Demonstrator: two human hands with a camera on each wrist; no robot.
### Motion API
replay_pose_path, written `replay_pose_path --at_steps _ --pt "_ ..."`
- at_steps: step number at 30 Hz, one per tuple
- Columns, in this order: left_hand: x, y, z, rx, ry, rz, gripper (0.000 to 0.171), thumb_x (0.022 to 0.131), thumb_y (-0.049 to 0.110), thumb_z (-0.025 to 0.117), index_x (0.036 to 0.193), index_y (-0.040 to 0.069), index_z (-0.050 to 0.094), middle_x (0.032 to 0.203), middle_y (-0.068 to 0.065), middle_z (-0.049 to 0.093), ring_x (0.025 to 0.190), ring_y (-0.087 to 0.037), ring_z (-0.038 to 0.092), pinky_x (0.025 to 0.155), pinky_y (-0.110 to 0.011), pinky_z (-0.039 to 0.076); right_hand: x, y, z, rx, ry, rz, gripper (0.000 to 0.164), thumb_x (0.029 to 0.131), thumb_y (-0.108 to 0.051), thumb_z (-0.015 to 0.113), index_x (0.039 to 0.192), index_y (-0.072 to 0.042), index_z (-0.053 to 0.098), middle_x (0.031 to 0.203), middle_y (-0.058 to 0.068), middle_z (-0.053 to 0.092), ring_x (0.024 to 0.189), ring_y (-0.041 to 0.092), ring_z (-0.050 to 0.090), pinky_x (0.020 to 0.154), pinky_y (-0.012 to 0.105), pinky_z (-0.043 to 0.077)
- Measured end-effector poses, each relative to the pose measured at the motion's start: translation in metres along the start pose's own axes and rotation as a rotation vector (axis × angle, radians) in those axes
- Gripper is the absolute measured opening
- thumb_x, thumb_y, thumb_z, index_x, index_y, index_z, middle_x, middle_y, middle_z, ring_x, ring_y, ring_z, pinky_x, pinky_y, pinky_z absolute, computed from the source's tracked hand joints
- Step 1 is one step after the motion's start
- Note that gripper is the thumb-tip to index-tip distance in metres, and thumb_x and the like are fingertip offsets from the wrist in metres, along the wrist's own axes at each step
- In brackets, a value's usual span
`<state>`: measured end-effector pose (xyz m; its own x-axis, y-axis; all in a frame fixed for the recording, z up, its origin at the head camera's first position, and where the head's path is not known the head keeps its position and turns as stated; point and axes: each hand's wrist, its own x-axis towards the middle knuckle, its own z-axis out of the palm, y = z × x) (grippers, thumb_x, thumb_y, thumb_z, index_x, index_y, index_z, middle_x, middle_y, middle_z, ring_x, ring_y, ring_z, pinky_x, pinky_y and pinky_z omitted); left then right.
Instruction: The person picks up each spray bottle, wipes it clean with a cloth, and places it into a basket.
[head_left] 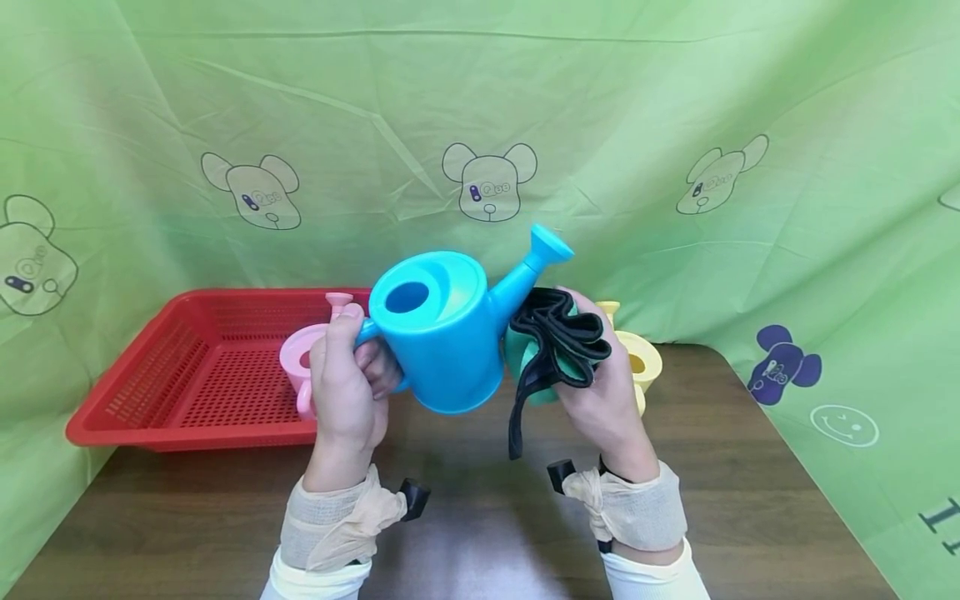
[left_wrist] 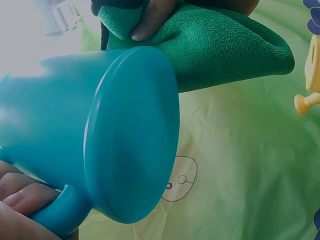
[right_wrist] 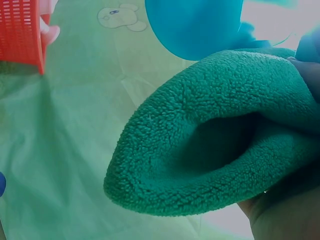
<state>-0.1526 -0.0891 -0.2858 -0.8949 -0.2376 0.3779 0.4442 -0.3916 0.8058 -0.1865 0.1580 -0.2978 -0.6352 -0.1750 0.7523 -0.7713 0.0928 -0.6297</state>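
A blue toy watering can [head_left: 442, 342] is held up over the table, its spout pointing up to the right. My left hand [head_left: 348, 383] grips the can by its handle [left_wrist: 62, 212]. Bunched in my right hand [head_left: 607, 392] is a green fleecy cloth [left_wrist: 225, 50] with black edging [head_left: 558, 333], one black strip hanging down. This cloth lies right at the can's side below the spout in the head view. From the right wrist, the cloth [right_wrist: 165, 130] shows as a thick fold with a dark hollow, and the can [right_wrist: 197, 25] is beyond it.
A red perforated basket [head_left: 120, 417] stands at the back left, with a pink watering can [head_left: 300, 350] at its right end. Partly hidden behind my right hand is a yellow watering can [head_left: 648, 358]. A green printed curtain [head_left: 600, 100] hangs behind the brown wooden table [head_left: 465, 533].
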Motion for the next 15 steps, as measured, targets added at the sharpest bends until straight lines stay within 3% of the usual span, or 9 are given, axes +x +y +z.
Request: replay_pose_path --at_steps 10,15 --pt "-0.0010 0.0006 0.0021 0.020 -0.009 -0.011 0.052 0.107 0.027 0.043 0.058 0.012 0.031 0.050 0.003 0.032 0.043 -0.015 0.026 0.044 -0.030 0.017 -0.0009 -0.0015 -0.0013 -0.039 0.141 -0.044 0.053 0.081 0.021 0.058 0.133 0.019 0.053 0.132 -0.011 0.067 0.119 0.009 0.064 0.110 0.027 0.049" --pt "-0.0018 0.0000 0.0028 0.046 -0.002 -0.018 0.054 0.107 0.027 0.042 0.057 0.011 0.032 0.049 0.003 0.034 0.042 -0.015 0.028 0.043 -0.030 0.019 -0.0019 -0.0024 -0.0012 -0.066 0.230 -0.064 0.048 0.086 0.012 0.064 0.132 0.019 0.054 0.130 -0.012 0.068 0.117 0.007 0.066 0.108 0.027 0.051"
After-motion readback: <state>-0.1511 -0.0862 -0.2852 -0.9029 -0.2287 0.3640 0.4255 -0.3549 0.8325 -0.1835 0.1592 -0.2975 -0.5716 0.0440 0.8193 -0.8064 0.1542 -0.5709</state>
